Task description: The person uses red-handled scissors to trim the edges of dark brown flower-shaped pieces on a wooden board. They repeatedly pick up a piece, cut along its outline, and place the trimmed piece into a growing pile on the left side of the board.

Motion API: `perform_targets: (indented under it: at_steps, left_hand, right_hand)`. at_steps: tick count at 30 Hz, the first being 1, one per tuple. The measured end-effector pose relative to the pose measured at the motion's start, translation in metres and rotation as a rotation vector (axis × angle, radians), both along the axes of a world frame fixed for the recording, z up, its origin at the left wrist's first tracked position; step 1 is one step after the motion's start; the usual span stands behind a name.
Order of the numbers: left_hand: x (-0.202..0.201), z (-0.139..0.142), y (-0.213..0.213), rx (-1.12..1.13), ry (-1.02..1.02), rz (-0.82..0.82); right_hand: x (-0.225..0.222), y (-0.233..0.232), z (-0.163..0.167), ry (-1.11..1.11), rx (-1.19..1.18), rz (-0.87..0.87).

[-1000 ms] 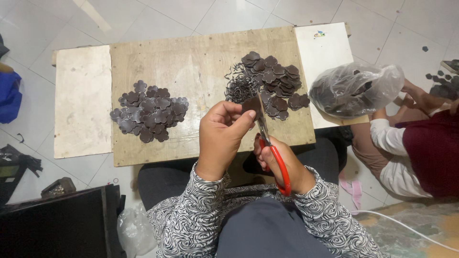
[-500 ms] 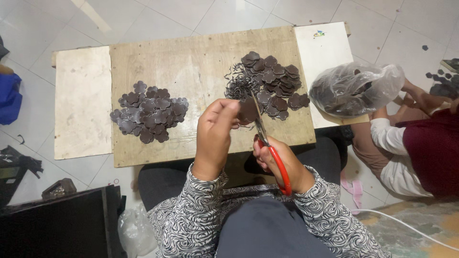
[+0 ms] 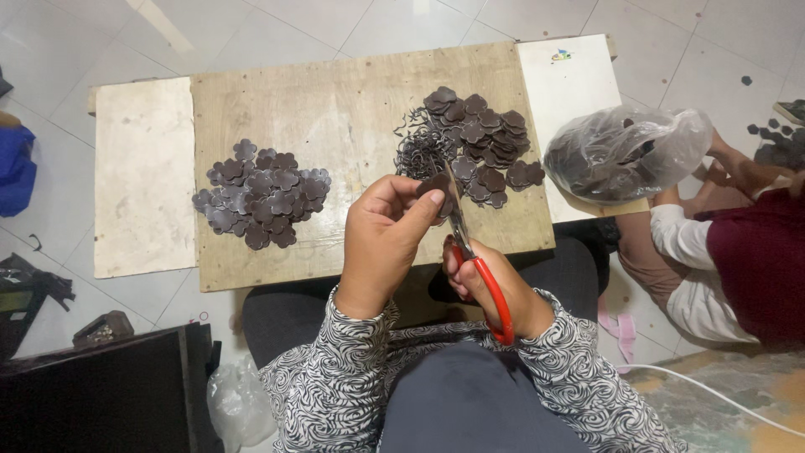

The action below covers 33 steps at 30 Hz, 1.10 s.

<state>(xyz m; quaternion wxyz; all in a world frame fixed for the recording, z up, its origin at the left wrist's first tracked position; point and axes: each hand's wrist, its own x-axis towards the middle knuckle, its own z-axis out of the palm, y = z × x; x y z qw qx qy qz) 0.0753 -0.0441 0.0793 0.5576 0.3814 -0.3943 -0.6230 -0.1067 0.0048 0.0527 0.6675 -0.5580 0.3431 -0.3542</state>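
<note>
My left hand [image 3: 387,235] pinches a dark brown flower-shaped piece [image 3: 437,186] over the near edge of the wooden board [image 3: 335,109]. My right hand [image 3: 490,285] grips red-handled scissors [image 3: 474,260], whose blades point up at that piece. A heap of the same dark flower pieces [image 3: 262,195] lies on the board's left side. Another heap [image 3: 482,144] lies on its right side, with thin curled dark trimmings [image 3: 419,151] beside it.
A clear plastic bag of dark pieces [image 3: 625,153] rests at the right, next to another person sitting there in a dark red top [image 3: 750,268]. White panels [image 3: 142,176] flank the board. A black case [image 3: 101,394] and a plastic bag [image 3: 239,403] lie at lower left on the tiled floor.
The flower piece has turned slightly in my left fingers and the scissors have shifted a little along it. The heaps and the bag have not moved.
</note>
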Motion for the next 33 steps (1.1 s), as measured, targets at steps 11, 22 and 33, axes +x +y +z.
perform_targets:
  at_steps: [11,22,33]
  left_hand:
    - [0.002,0.001,0.001,0.007,-0.012,-0.027]
    - [0.005,0.004,0.003,0.128,0.091,-0.126]
    - [0.007,0.004,0.006,0.076,0.017,-0.187]
  right_hand:
    - [0.002,0.002,0.000,0.036,-0.001,-0.005]
    - [-0.001,-0.001,0.009,0.047,-0.060,0.109]
    - [-0.001,0.000,0.008,0.056,-0.109,0.054]
